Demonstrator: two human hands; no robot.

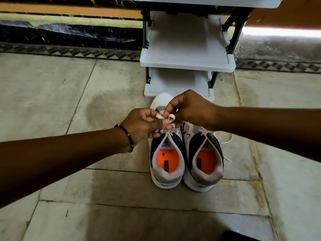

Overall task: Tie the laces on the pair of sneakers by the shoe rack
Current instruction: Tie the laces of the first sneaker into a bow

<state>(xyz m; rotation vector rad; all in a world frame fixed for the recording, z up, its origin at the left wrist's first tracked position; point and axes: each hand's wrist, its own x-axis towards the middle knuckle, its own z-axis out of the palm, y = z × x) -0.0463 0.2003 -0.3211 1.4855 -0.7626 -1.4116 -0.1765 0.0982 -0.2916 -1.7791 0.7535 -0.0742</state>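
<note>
Both my hands over left sneaker [165,153], which sits on floor by shoe rack [187,61]. Left hand [142,126] pinches lace [172,118] end, right hand [189,108] pinches loop just beside it (fingertips nearly touching). Right sneaker's laces [225,141] lie loose.

The floor [73,87] was pale stone slabs with dark seams and a damp-looking patch near the middle. Two sneakers stood on it side by side, touching, heels toward six o'clock: the left sneaker [165,164] and the right sneaker [205,164]. At twelve o'clock from them, just beyond their toes, a white shoe rack [187,63] stood on the floor. A loose lace end [227,140] trailed onto the slab at three o'clock of the right sneaker.
</note>
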